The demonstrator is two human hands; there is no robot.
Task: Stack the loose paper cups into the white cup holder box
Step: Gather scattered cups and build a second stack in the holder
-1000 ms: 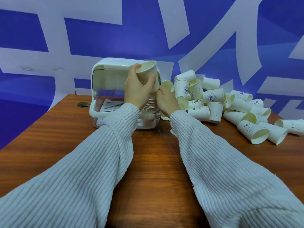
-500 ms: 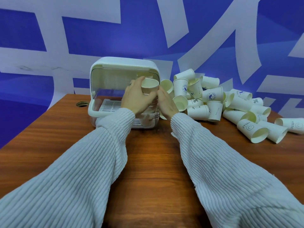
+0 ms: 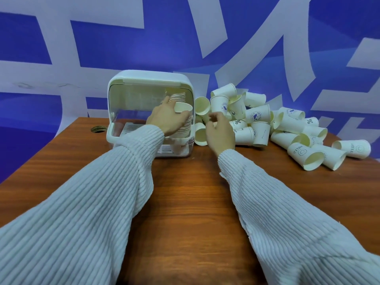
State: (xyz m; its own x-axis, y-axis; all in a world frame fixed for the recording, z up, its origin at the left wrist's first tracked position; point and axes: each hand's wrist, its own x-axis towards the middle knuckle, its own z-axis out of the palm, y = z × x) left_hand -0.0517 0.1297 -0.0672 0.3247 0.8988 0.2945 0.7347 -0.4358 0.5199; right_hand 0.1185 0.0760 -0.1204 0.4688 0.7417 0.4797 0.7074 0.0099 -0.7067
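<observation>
White paper cups lie in a loose pile (image 3: 265, 124) on the right half of the wooden table (image 3: 185, 202), most on their sides, some printed with small blue marks too fine to read apart from "HELLO" on two near the edge. To the left of the pile stands the white cup holder box (image 3: 150, 79), its front open, with a slatted tray showing at the bottom.

Inside the box, on its right side, a stack of cups (image 3: 184, 124) stands upright. The left hand (image 3: 166, 118) reaches into the box and wraps its fingers and thumb round the top of that stack, covering much of it. A second stack sits further back (image 3: 178, 96), only its upper rims visible above the hand.

The right hand (image 3: 220, 132) hovers just outside the box, between it and the pile, fingers loosely curled and holding nothing that I can see; its fingertips are blurred. Ribbed white sleeves (image 3: 92, 212) cover both arms and run off the bottom of the view. A round hole (image 3: 98, 129) in the table shows left of the box.
</observation>
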